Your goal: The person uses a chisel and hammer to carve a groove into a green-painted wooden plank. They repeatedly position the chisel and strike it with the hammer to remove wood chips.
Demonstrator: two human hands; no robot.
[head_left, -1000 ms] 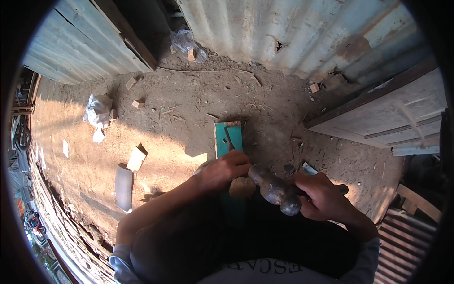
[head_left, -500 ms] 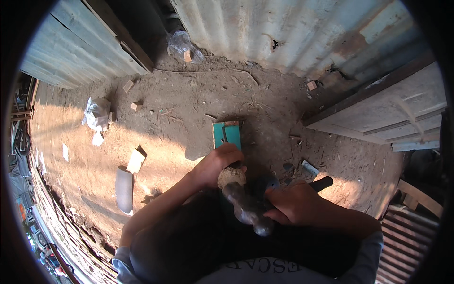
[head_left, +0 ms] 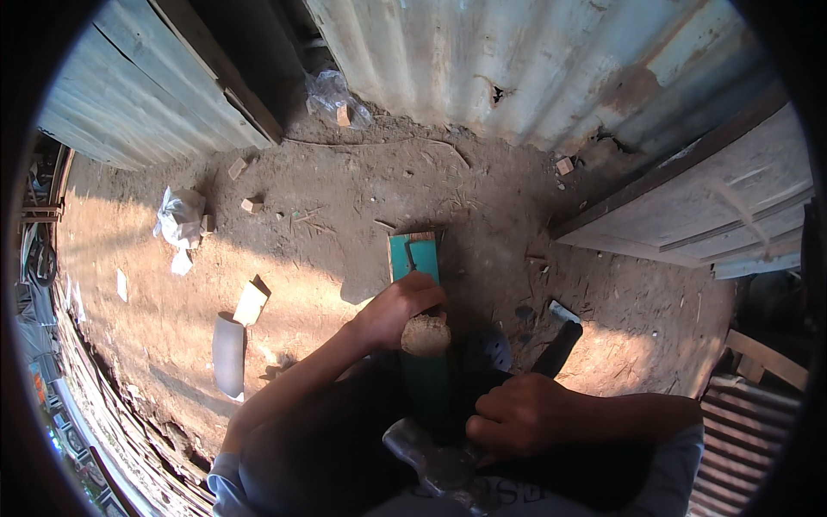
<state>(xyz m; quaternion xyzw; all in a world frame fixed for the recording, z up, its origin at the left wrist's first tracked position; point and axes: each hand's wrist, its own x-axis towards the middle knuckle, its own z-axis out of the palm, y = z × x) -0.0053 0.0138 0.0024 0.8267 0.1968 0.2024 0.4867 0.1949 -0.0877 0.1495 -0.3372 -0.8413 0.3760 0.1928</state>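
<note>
My left hand (head_left: 401, 310) is wrapped round what looks like a chisel, its worn wooden handle end (head_left: 426, 335) facing up. Beneath it lies a green-painted wooden board (head_left: 425, 250) with a dark L-shaped mark or groove near its far end. The tool's tip is hidden by my fingers. A hammer (head_left: 439, 465) is gripped in my closed right hand (head_left: 525, 418). Its metal head is close to my body, apart from the wooden handle end, and its dark handle points away to the far right.
A rubber-like grey curved piece (head_left: 228, 355) and a wood offcut (head_left: 251, 302) lie on the dirt floor at left. Farther off are a plastic bag (head_left: 181, 220) and small wooden blocks. Corrugated metal sheets (head_left: 534, 69) stand at the back, a wooden panel (head_left: 689, 194) at right.
The hammer head has moved from beside the wooden handle end back toward my body. My right hand has shifted nearer to me; my left hand keeps its hold on the tool.
</note>
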